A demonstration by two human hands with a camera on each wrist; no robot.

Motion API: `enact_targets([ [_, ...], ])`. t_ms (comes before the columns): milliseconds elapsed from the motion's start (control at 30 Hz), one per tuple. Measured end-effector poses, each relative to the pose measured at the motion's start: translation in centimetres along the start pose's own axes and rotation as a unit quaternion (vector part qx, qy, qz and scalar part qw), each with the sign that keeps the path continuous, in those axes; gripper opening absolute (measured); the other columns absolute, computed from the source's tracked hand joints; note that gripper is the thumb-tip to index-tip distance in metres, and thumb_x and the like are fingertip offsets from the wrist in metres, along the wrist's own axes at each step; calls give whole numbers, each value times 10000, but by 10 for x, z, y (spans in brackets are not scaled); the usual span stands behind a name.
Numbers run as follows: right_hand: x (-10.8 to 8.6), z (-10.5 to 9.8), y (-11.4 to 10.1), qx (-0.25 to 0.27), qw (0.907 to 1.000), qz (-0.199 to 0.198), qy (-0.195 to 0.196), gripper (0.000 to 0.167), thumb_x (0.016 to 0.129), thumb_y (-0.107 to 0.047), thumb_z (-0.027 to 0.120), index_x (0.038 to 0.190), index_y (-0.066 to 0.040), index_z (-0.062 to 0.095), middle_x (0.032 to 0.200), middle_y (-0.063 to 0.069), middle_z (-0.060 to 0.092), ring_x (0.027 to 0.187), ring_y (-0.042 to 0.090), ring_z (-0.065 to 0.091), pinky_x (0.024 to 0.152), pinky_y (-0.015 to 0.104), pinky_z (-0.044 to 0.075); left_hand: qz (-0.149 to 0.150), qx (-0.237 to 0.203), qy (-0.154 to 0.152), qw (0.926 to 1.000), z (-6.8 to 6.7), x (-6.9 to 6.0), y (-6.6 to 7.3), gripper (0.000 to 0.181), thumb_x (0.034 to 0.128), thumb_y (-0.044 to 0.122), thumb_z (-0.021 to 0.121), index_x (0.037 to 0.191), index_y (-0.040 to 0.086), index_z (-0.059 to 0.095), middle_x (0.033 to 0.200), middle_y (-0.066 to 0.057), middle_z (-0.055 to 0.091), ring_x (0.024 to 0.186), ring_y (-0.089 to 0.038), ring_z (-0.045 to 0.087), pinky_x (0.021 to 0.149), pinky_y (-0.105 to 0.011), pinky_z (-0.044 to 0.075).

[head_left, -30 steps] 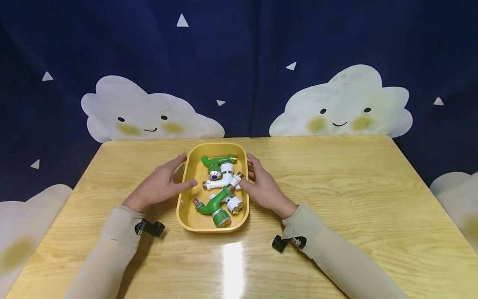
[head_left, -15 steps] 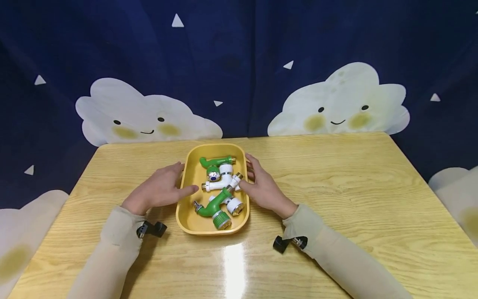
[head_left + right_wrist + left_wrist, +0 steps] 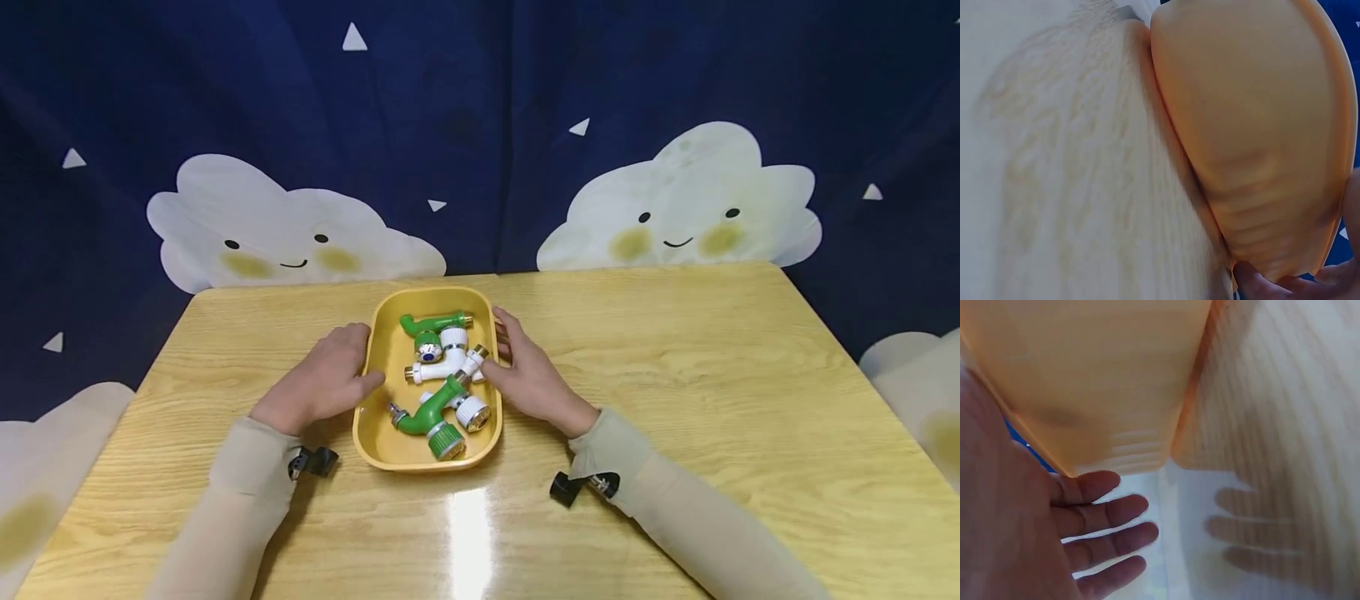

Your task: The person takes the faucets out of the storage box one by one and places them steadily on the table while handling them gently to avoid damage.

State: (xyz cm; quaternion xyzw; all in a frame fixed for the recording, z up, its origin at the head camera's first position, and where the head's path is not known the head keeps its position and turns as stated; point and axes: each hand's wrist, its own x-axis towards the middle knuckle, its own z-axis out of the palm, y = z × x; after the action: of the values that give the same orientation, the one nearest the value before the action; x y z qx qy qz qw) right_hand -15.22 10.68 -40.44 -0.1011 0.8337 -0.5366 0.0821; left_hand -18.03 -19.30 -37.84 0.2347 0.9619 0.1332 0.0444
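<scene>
A yellow plastic tray stands on the table with several taps in it. A green tap lies at its far end, and a white tap crosses the middle. A second green tap is nearer, partly over another white tap. My left hand holds the tray's left side, thumb over the rim and fingers outside. In the left wrist view those fingers are below the outer wall. On the other side my right hand grips the wall, thumb inside the rim.
The wooden table extends to both sides of the tray. Behind its far edge hangs a dark blue curtain printed with white clouds. A black wrist-camera mount sticks out from the left sleeve, with a similar mount at the right.
My left hand has moved in against the tray, its fingers dropping from view behind the wall and its thumb drawing back to the rim. The right hand and the taps stay put.
</scene>
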Motion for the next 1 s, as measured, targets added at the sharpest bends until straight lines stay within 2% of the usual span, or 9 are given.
enact_targets([
  [267, 4, -8, 0, -256, 9992, -268, -139, 839, 958, -183, 547, 1663, -127, 96, 1666, 149, 352, 1435, 306, 533, 1092, 450, 511, -35, 46, 95, 9999, 1, 3, 0, 362, 942, 290, 509, 1159, 4, 461, 1027, -139, 492, 975, -315, 412, 883, -463, 326],
  [500, 5, -10, 4, -254, 9993, -242, -144, 856, 955, -198, 554, 1665, -123, 82, 1664, 139, 362, 1427, 299, 543, 1088, 450, 514, 6, -13, 147, 9999, 5, 8, -1, 301, 934, 292, 493, 1085, 34, 455, 976, -118, 457, 943, -303, 407, 867, -424, 307],
  [667, 2, -7, 8, -145, 9995, -210, -164, 853, 969, -204, 565, 1666, -130, 80, 1660, 137, 372, 1441, 301, 530, 1090, 445, 512, -17, -85, 35, 10000, 8, 6, -2, 307, 945, 305, 487, 1103, 43, 454, 1000, -112, 459, 953, -291, 411, 877, -402, 301],
  [833, 0, -6, 10, -76, 9996, -139, -226, 848, 975, -215, 575, 1668, -171, 90, 1671, 108, 355, 1457, 295, 512, 1078, 449, 519, -54, -134, 28, 9999, 8, 2, -1, 333, 951, 303, 485, 1139, 30, 456, 1024, -120, 462, 967, -295, 409, 897, -411, 301],
  [1000, 0, -7, 8, -24, 9994, -175, -293, 852, 967, -209, 579, 1667, -160, 94, 1663, 117, 362, 1461, 301, 507, 1094, 451, 508, -101, -101, 52, 9999, 8, -2, 0, 336, 955, 291, 481, 1154, 21, 454, 1030, -124, 462, 962, -297, 405, 893, -409, 300],
])
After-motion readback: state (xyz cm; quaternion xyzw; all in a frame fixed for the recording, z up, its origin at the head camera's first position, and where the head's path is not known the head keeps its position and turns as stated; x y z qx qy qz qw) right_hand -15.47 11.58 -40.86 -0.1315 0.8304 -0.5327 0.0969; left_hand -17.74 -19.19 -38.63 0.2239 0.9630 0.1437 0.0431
